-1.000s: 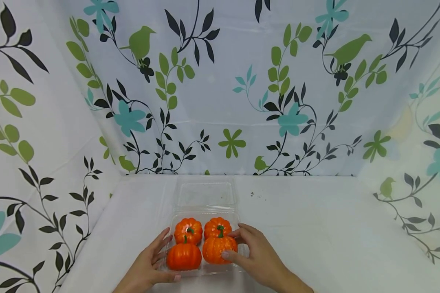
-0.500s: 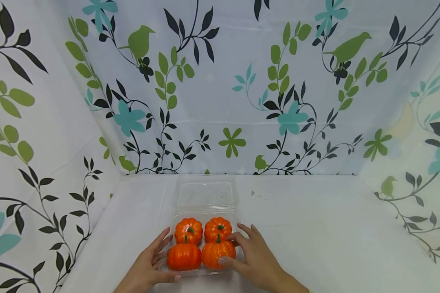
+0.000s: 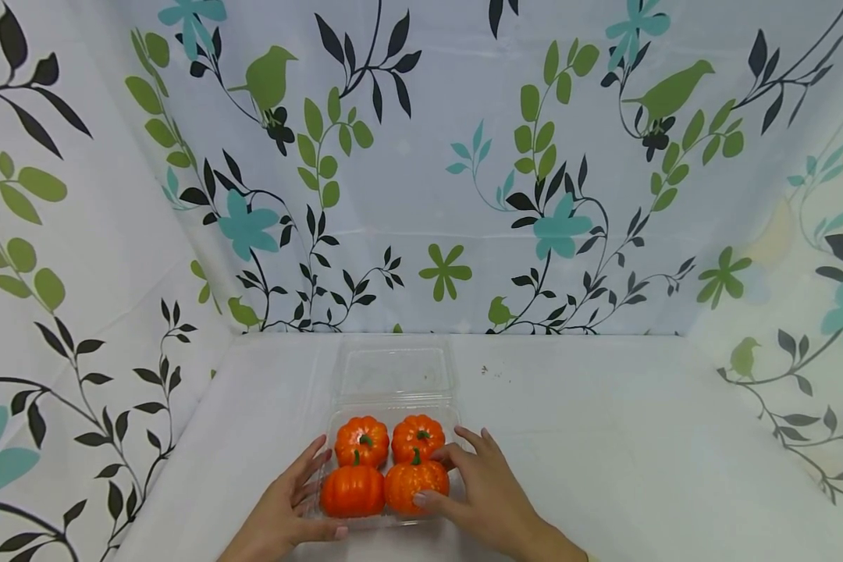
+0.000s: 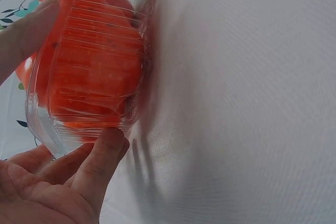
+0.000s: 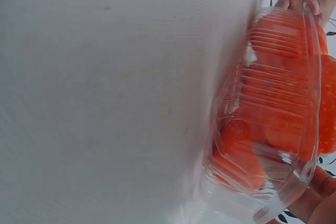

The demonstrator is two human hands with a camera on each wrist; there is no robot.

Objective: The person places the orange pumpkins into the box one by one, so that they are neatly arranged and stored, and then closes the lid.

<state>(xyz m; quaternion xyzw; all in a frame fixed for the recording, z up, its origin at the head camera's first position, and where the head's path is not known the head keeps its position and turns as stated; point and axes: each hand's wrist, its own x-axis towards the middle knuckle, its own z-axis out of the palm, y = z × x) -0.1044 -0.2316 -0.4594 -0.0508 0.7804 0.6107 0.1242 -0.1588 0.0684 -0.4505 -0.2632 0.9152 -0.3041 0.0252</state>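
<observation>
A clear plastic clamshell container lies opened on the white table, its lid folded back. Orange toy pumpkins with green stems fill its base: two behind, two in front. My left hand holds the base at the front left, thumb by the front rim; in the left wrist view its fingers touch the ribbed wall. The front-right pumpkin, speckled orange, is gripped by my right hand, thumb in front and fingers behind. Beside it sits the smooth front-left pumpkin.
White cloth covers the table. Patterned curtains with leaves, birds and flowers hang at the back and both sides. Small dark specks mark the cloth right of the lid.
My right hand has lowered the speckled pumpkin and shifted it slightly left, in beside the front-left one. My left hand has stayed in place at the container.
</observation>
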